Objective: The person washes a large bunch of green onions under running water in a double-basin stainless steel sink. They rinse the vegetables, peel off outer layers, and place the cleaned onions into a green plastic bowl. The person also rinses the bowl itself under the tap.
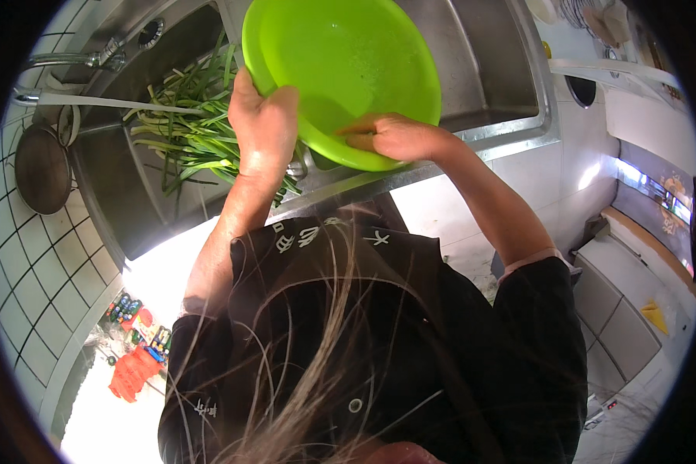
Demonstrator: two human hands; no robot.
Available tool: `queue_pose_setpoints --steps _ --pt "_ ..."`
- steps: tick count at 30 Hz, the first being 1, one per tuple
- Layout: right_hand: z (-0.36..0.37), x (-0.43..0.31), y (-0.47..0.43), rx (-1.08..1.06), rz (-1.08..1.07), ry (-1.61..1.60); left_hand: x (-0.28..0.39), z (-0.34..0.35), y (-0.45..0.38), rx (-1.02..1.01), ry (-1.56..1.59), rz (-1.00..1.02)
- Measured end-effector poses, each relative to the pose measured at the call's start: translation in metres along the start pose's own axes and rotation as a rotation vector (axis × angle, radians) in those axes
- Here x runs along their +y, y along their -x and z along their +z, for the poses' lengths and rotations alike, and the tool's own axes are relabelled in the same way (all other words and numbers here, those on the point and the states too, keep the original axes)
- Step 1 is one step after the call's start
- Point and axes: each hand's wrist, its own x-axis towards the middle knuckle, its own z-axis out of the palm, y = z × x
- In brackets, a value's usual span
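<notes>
A bright green plastic basin (348, 64) is tilted over the divider of a steel double sink, with some water in its bottom. My left hand (265, 124) grips its left rim, thumb up along the edge. At the near rim my right hand (391, 136) has its fingers inside the basin and its palm against the edge. Left of the basin, a heap of long green stalks (200, 136), like scallions or garlic shoots, lies in the left sink bowl (118, 188). The basin and my left hand cover part of the heap.
A faucet (92, 60) reaches over the left bowl, and a white stream (121, 104) runs from a second spout onto the stalks. A round dark pan (43, 168) hangs by the tiled wall. The right sink bowl (498, 64) lies beyond the basin. Bottles (124, 307) stand low at left.
</notes>
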Motion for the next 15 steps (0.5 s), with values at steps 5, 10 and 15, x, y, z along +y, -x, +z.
queue_pose_setpoints --steps 5,10,15 --pt "-0.003 0.047 -0.013 0.381 -0.019 0.65 0.029 0.034 -0.016 -0.051 -0.426 0.314" --pt "-0.002 0.098 -0.021 0.74 0.164 0.516 0.045 0.054 -0.012 -0.138 -0.776 0.841" --pt "-0.014 0.079 0.0 0.725 0.321 0.151 0.063 0.048 -0.005 -0.148 -0.812 1.133"
